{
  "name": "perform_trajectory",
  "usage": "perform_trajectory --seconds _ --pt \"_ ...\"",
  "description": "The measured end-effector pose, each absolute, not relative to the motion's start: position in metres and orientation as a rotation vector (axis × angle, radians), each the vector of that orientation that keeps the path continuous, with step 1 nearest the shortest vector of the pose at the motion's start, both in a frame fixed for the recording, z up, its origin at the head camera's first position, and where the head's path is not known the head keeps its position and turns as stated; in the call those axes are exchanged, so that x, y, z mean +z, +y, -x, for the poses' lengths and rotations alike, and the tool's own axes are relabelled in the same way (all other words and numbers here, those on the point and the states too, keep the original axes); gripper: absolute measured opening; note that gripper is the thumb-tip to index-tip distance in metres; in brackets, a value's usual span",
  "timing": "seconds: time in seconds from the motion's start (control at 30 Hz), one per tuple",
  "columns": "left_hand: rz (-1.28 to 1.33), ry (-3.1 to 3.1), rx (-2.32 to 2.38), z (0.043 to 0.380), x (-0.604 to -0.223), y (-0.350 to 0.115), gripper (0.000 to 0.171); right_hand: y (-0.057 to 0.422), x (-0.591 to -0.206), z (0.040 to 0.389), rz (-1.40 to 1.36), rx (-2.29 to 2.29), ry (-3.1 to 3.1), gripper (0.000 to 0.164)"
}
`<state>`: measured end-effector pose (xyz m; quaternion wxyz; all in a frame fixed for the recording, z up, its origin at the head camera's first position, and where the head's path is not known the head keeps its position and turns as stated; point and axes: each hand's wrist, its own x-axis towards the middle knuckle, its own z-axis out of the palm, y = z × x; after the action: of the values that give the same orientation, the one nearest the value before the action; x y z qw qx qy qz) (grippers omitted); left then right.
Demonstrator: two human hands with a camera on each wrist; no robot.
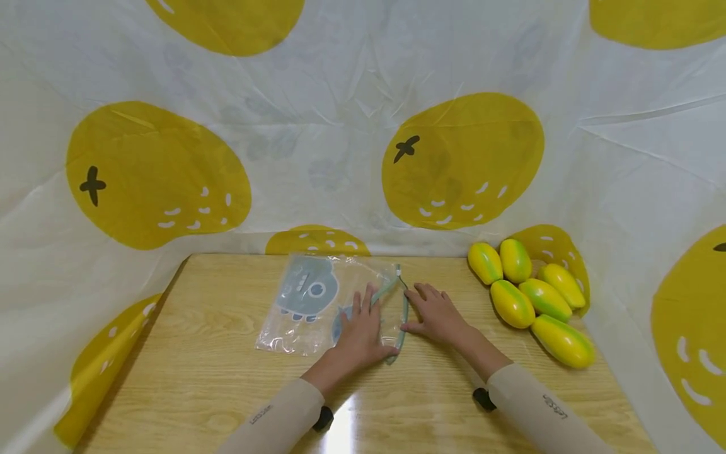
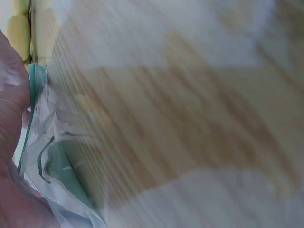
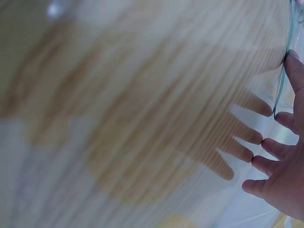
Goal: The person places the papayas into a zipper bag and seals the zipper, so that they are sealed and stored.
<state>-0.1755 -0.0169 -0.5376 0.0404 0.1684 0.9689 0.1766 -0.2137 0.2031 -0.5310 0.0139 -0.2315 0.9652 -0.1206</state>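
A clear plastic zip bag (image 1: 306, 287) with blue-grey cartoon creatures lies flat on the table, its green-edged mouth (image 1: 405, 315) toward the right. The two green edges stand apart, with a gap between them. My left hand (image 1: 362, 331) rests on the bag with fingers spread, its thumb at the near end of the mouth. In the left wrist view, that hand (image 2: 12, 133) is beside the green strip (image 2: 34, 90). My right hand (image 1: 441, 318) touches the outer green edge with straight fingertips. The right wrist view shows its fingers (image 3: 266, 167) spread low over the glossy tabletop.
Several yellow-green mangoes (image 1: 512, 304) lie grouped at the right of the wooden table (image 1: 210, 328). A white cloth (image 1: 317, 157) printed with yellow fruit hangs behind the table and along both sides.
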Motion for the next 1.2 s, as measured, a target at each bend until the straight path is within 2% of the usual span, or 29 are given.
perform_trajectory --seconds 0.47,0.77,0.93,1.2 --pt "-0.591 3.028 0.462 0.172 -0.535 -0.02 0.123 0.202 -0.532 0.211 0.71 -0.436 3.0 0.083" --pt "-0.588 3.007 0.476 0.173 -0.533 -0.021 0.125 0.207 -0.53 0.21 0.81 -0.51 3.002 0.081" --pt "-0.585 3.002 0.492 0.175 -0.535 -0.022 0.128 0.213 -0.523 0.209 0.878 -0.584 2.994 0.083" --pt "-0.583 3.005 0.526 0.175 -0.536 -0.023 0.128 0.233 -0.51 0.201 0.834 -0.74 2.998 0.088"
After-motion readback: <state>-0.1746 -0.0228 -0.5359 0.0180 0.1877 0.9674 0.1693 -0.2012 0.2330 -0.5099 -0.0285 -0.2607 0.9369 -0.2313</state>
